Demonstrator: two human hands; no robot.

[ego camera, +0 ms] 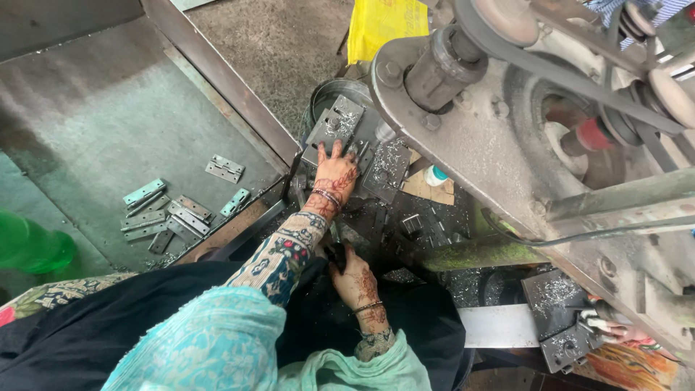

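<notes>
The left hand lies flat, fingers spread apart, pressing down on a dark metal plate dusted with bright swarf, so its grip is apart and clamps nothing. The plate lies directly under and just ahead of those fingertips, its long axis running away from the person toward the big grey machine frame. The right hand sits nearer the body, low by the lap, its fingers curled toward a small dark piece; whether that grip is together on it I cannot tell, as shadow hides the fingertips. Of the 2 hands, the left is plainly the nearer to the plate. Around them the counter is littered with shavings and small parts. Further left, a shallow metal tray holds a loose heap of grey hinges, well apart from both hands. A belt and pulley run overhead at the right, and a yellow bag hangs beyond the machine.
</notes>
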